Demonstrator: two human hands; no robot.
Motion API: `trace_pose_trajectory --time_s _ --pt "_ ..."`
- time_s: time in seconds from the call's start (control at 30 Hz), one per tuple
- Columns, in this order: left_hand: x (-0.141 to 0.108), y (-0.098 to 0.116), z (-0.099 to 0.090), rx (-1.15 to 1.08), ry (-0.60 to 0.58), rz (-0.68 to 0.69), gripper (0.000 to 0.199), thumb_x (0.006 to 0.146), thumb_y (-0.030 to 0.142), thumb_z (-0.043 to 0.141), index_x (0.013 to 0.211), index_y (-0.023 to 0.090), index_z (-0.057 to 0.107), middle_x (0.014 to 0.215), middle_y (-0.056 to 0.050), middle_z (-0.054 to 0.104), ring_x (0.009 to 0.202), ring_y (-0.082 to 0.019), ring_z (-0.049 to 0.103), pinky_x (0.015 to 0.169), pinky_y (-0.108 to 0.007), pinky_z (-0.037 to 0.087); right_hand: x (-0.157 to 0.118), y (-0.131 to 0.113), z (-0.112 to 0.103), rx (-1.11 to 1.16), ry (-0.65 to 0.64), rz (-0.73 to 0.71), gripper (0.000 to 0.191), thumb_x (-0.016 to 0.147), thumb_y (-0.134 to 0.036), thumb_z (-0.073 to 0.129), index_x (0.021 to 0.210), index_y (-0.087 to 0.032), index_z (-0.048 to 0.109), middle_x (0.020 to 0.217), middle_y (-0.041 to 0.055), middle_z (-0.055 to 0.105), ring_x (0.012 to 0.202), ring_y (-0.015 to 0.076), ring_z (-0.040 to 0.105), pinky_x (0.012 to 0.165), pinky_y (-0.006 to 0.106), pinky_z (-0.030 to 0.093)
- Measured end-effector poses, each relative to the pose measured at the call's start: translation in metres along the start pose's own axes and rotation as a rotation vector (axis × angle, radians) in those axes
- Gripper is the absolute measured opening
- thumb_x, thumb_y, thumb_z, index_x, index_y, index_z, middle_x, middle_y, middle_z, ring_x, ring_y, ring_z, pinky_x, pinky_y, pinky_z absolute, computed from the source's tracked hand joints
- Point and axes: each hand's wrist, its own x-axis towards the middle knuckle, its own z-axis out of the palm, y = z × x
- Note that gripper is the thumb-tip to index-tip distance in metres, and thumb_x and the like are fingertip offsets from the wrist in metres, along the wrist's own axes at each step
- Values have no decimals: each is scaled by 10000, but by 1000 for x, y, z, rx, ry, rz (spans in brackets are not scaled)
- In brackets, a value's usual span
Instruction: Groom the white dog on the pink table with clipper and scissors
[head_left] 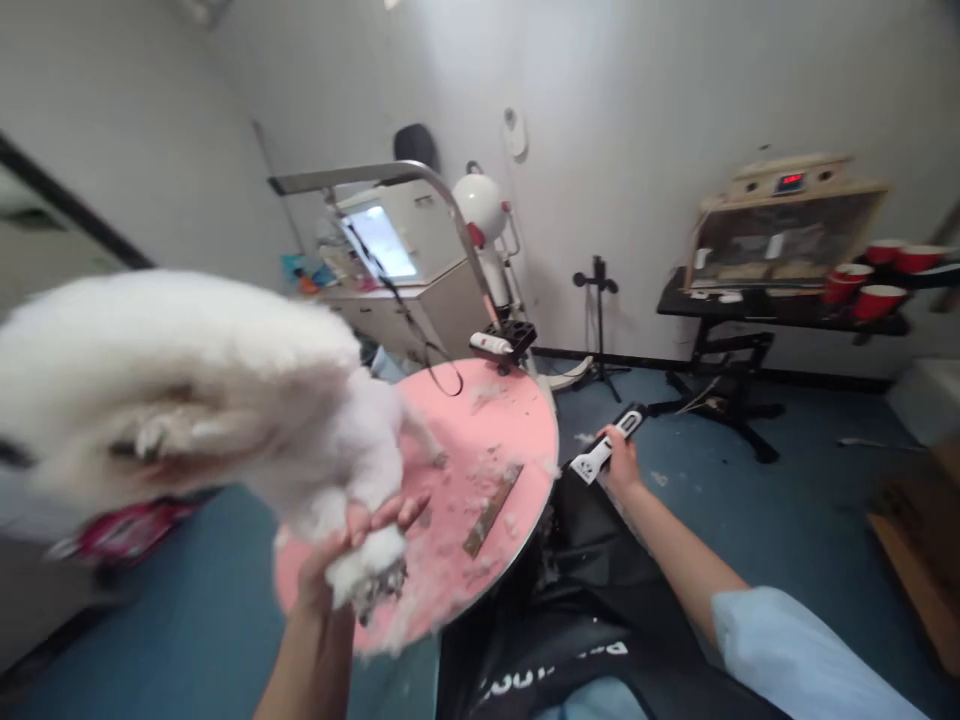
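Observation:
A fluffy white dog (195, 340) stands on a round pink grooming table (525, 420), its head close to the camera at the left. My left hand (337, 545) is closed around one of its front legs, and the paw (375, 575) sticks out below my fingers with grey pads showing. Off the table's right edge, my right hand (624, 460) grips a black and white hair clipper (604, 445), its blade end pointing down and left, apart from the dog. A comb (493, 512) lies flat on the tabletop among tufts of cut white hair.
A metal grooming arm (442, 195) with a hanging loop (450, 380) rises over the table. A black holder (514, 338) with a white bottle (491, 344) sits at the far rim. Beyond are a white dryer (480, 205), a wooden cabinet (795, 215) and red cups (877, 302).

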Motion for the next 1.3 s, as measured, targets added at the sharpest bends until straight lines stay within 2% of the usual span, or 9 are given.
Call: trace_pose_trajectory --time_s 0.1,0.27,0.47,0.6,0.7,0.87,1.1,1.2,1.3 --pt "-7 35 22 -124 -105 143 520 563 372 854 502 158 384 644 -3 414 707 -153 532 830 -390 588 -10 12 0 106 -102 59 550 554 -559 816 911 -233 553 814 -19 707 504 110 572 444 228 441" --pt "-4 91 47 -124 -87 239 479 568 332 811 521 167 364 632 18 452 650 -127 508 884 -450 570 -39 33 28 156 -533 246 576 560 -444 888 1010 -255 581 993 16 743 695 183 716 660 360 587" --pt "6 140 75 -70 -1 473 363 966 435 454 701 189 416 702 18 570 797 -117 535 1081 -418 426 -57 2 135 -12 -800 -245 366 680 -424 815 895 -200 622 963 60 725 793 184 682 694 345 579" --pt "14 161 85 105 20 573 354 990 458 456 779 175 472 840 -11 635 1008 -151 584 1085 -366 412 -71 -17 215 49 -1077 -626 347 775 -464 739 977 -227 584 1067 58 690 1040 213 686 939 436 551" --pt "18 168 89 174 21 594 385 992 497 434 826 158 508 923 -35 645 1124 -182 583 1083 -363 423 -79 5 247 -22 -1088 -714 299 788 -415 717 983 -220 602 1026 60 704 1000 205 691 974 424 533" --pt "21 173 102 109 -81 598 518 1041 458 171 862 130 530 902 -35 617 1087 -163 629 1041 -392 464 -79 62 243 -156 -1022 -546 285 719 -380 730 917 -214 612 1009 78 727 961 233 700 939 417 546" --pt "16 179 131 331 61 570 629 996 443 81 891 47 558 1216 -61 617 1267 -245 562 989 -350 452 -93 22 233 52 -970 -671 286 778 -374 728 954 -260 534 1104 65 713 1071 227 684 1041 479 497" --pt "17 180 141 244 25 506 749 931 370 -85 858 13 569 1139 -30 604 1258 -259 562 916 -351 454 -101 26 239 6 -963 -695 263 782 -350 724 959 -249 558 1065 67 714 1032 219 691 1023 459 510" --pt "23 180 142 4 -101 440 616 978 392 64 817 72 564 936 -20 611 1164 -238 640 883 -359 495 -102 47 234 -149 -1001 -662 246 776 -338 707 968 -229 600 1047 81 724 986 232 704 954 440 550"
